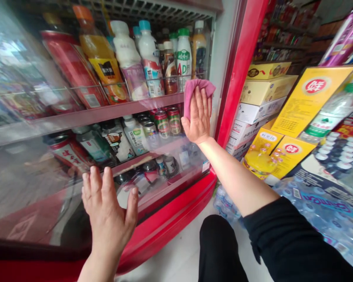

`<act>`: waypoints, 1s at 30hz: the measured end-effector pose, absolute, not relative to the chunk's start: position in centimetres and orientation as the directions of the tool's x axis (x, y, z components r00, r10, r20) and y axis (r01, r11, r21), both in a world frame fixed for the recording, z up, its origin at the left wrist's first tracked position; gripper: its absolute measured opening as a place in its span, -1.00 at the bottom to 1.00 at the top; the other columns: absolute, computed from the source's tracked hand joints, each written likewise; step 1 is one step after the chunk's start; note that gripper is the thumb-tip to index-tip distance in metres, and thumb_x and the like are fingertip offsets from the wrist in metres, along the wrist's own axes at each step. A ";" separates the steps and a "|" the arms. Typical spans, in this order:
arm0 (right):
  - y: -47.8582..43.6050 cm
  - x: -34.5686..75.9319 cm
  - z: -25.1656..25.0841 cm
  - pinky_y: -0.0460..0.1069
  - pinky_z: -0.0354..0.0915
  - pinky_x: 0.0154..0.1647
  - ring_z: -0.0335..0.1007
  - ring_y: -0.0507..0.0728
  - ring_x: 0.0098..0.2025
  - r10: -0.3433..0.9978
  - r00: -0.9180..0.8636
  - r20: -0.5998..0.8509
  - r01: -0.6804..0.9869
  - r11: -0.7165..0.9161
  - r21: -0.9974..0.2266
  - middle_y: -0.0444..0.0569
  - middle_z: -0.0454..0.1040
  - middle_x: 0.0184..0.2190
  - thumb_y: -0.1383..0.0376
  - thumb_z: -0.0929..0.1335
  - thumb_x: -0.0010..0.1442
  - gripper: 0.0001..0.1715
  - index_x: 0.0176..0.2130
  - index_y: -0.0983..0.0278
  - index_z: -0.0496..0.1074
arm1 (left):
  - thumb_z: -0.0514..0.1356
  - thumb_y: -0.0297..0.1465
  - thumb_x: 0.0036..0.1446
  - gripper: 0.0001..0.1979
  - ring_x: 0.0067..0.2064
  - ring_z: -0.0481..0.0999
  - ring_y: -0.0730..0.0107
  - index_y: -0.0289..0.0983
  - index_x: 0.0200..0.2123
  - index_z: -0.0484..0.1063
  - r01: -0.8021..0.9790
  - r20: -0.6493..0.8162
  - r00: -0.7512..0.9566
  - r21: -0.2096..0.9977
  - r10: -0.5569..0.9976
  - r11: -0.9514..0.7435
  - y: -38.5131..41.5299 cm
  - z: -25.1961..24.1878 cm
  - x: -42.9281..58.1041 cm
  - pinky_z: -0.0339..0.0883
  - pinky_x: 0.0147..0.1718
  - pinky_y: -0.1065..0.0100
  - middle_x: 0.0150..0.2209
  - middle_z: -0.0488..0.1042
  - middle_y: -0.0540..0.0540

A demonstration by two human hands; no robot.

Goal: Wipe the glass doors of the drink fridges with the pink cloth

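Observation:
My right hand holds a pink cloth pressed under its flat, stretched fingers against the glass door of a red-framed drinks fridge, near the door's right edge. Part of the cloth is hidden beneath the palm. My left hand is raised at the lower left with the fingers spread and holds nothing. It is close to the glass; whether it touches cannot be told. Through the door show bottles on the upper shelf, among them an orange juice bottle, and cans on the shelf below.
The red door frame rises right of the cloth. Beyond it stand stacked cartons, yellow boxes and plastic-wrapped water bottles. My knee is below, over the pale floor. Reflections blur the glass at the left.

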State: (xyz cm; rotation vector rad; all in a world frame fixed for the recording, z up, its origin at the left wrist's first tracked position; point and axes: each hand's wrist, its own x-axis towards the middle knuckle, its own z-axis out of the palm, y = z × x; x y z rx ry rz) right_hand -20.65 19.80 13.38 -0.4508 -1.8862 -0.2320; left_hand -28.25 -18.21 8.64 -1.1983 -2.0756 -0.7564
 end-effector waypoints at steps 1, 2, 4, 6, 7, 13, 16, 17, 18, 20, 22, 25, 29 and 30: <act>20.7 -20.5 13.4 0.47 -0.19 0.67 -0.28 0.34 0.71 0.226 -0.263 0.938 0.434 0.896 -0.094 0.25 0.01 0.62 -0.17 -0.02 0.52 0.00 0.60 0.38 0.01 | 0.23 -0.19 0.43 -0.07 0.68 -0.23 -0.27 -0.15 0.66 -0.19 0.891 0.745 -0.394 0.166 0.538 0.422 -18.1 8.6 -28.2 -0.17 0.58 -0.36 0.68 -0.23 -0.30; 21.6 -20.4 13.3 0.46 -0.17 0.67 -0.29 0.33 0.72 0.257 -0.223 0.941 0.451 0.882 -0.134 0.27 -0.02 0.63 -0.16 -0.02 0.52 0.00 0.61 0.40 -0.03 | 0.23 -0.19 0.43 -0.07 0.68 -0.23 -0.27 -0.16 0.66 -0.19 0.892 0.745 -0.391 0.164 0.541 0.420 -18.0 8.5 -28.1 -0.17 0.59 -0.36 0.68 -0.23 -0.30; 23.4 -20.2 13.1 0.44 -0.13 0.66 -0.32 0.32 0.72 0.324 -0.119 0.938 0.482 0.845 -0.231 0.32 -0.07 0.64 -0.13 -0.01 0.52 0.01 0.62 0.45 -0.08 | 0.23 -0.19 0.43 -0.07 0.68 -0.23 -0.27 -0.17 0.66 -0.18 0.894 0.743 -0.391 0.165 0.544 0.417 -17.9 8.5 -28.0 -0.17 0.59 -0.34 0.68 -0.23 -0.31; 24.8 -20.3 12.8 0.42 -0.09 0.66 -0.33 0.32 0.72 0.399 0.013 0.917 0.489 0.797 -0.354 0.38 -0.08 0.63 -0.09 0.00 0.52 0.01 0.61 0.51 -0.11 | 0.22 -0.19 0.43 -0.08 0.68 -0.24 -0.25 -0.18 0.66 -0.18 0.894 0.742 -0.390 0.164 0.545 0.416 -17.9 8.6 -27.8 -0.17 0.59 -0.33 0.68 -0.24 -0.31; 25.4 -20.3 12.7 0.41 -0.08 0.65 -0.32 0.32 0.72 0.432 0.071 0.899 0.479 0.776 -0.411 0.41 -0.08 0.63 -0.07 0.01 0.51 0.00 0.61 0.54 -0.12 | 0.22 -0.18 0.44 -0.09 0.68 -0.24 -0.25 -0.17 0.66 -0.19 0.895 0.742 -0.390 0.166 0.546 0.414 -18.0 8.7 -27.7 -0.17 0.59 -0.33 0.68 -0.24 -0.30; 26.0 -20.6 13.2 0.40 -0.12 0.66 -0.25 0.29 0.71 0.564 0.176 0.807 0.372 0.721 -0.585 0.40 -0.07 0.62 0.06 0.03 0.50 -0.08 0.61 0.53 -0.08 | 0.22 -0.19 0.44 -0.09 0.69 -0.24 -0.22 -0.19 0.66 -0.17 0.888 0.765 -0.412 0.214 0.496 0.407 -19.6 9.2 -27.4 -0.18 0.59 -0.33 0.68 -0.21 -0.34; 24.1 -21.4 14.3 0.41 -0.19 0.68 -0.26 0.32 0.71 0.593 0.176 0.786 0.359 0.704 -0.612 0.42 -0.09 0.62 0.05 0.05 0.51 -0.06 0.61 0.56 -0.10 | 0.23 -0.20 0.43 -0.09 0.69 -0.25 -0.18 -0.21 0.66 -0.16 0.882 0.767 -0.427 0.235 0.479 0.409 -21.0 9.4 -27.8 -0.19 0.60 -0.28 0.67 -0.19 -0.37; 23.0 -21.9 14.7 0.42 -0.19 0.68 -0.28 0.34 0.71 0.588 0.166 0.792 0.363 0.710 -0.603 0.44 -0.11 0.63 0.06 0.06 0.51 -0.05 0.61 0.58 -0.12 | 0.23 -0.21 0.43 -0.09 0.69 -0.26 -0.17 -0.23 0.65 -0.15 0.877 0.763 -0.438 0.246 0.475 0.414 -21.5 9.5 -28.0 -0.19 0.60 -0.27 0.67 -0.19 -0.38; 21.8 -22.5 15.2 0.43 -0.20 0.67 -0.30 0.35 0.72 0.575 0.155 0.803 0.370 0.720 -0.587 0.45 -0.13 0.63 0.07 0.07 0.51 -0.05 0.61 0.59 -0.14 | 0.24 -0.21 0.43 -0.09 0.69 -0.26 -0.17 -0.24 0.65 -0.15 0.871 0.760 -0.450 0.257 0.470 0.418 -22.0 9.6 -28.2 -0.20 0.60 -0.26 0.67 -0.19 -0.39; 18.9 -24.0 16.2 0.46 -0.19 0.66 -0.32 0.36 0.72 0.538 0.137 0.832 0.394 0.741 -0.544 0.43 -0.15 0.64 0.07 0.07 0.52 -0.06 0.62 0.56 -0.16 | 0.24 -0.21 0.43 -0.09 0.69 -0.26 -0.16 -0.26 0.65 -0.14 0.865 0.757 -0.465 0.276 0.459 0.420 -23.1 9.7 -28.7 -0.20 0.60 -0.26 0.66 -0.18 -0.41; 15.4 -25.7 17.2 0.47 -0.17 0.65 -0.34 0.38 0.71 0.492 0.115 0.863 0.434 0.756 -0.490 0.42 -0.16 0.64 0.05 0.04 0.53 -0.06 0.63 0.54 -0.17 | 0.24 -0.20 0.43 -0.09 0.69 -0.25 -0.17 -0.28 0.65 -0.13 0.860 0.760 -0.475 0.293 0.444 0.418 -24.2 9.7 -29.4 -0.19 0.60 -0.26 0.66 -0.16 -0.42; 9.5 -28.0 18.7 0.45 -0.15 0.65 -0.36 0.41 0.72 0.425 0.055 0.904 0.474 0.785 -0.398 0.41 -0.16 0.64 0.00 0.03 0.54 -0.03 0.62 0.55 -0.16 | 0.25 -0.20 0.42 -0.08 0.68 -0.18 -0.21 -0.26 0.65 -0.12 0.869 0.789 -0.455 0.292 0.414 0.398 -25.6 10.2 -30.7 -0.14 0.59 -0.25 0.66 -0.13 -0.43; 1.3 -29.9 19.8 0.48 -0.13 0.65 -0.37 0.43 0.71 0.391 -0.030 0.920 0.420 0.840 -0.343 0.36 -0.13 0.65 -0.02 0.08 0.52 -0.02 0.63 0.50 -0.17 | 0.27 -0.22 0.41 -0.07 0.66 -0.07 -0.24 -0.23 0.65 -0.12 0.916 0.856 -0.342 0.213 0.387 0.339 -26.5 13.3 -32.1 -0.06 0.57 -0.26 0.65 -0.08 -0.42; -0.6 -30.3 20.0 0.49 -0.15 0.65 -0.37 0.44 0.72 0.373 -0.058 0.926 0.392 0.862 -0.322 0.36 -0.14 0.65 -0.01 0.09 0.52 -0.02 0.63 0.51 -0.16 | 0.27 -0.23 0.41 -0.07 0.66 -0.05 -0.23 -0.22 0.66 -0.14 0.931 0.875 -0.297 0.177 0.382 0.318 -26.6 14.6 -32.2 -0.01 0.57 -0.25 0.65 -0.07 -0.41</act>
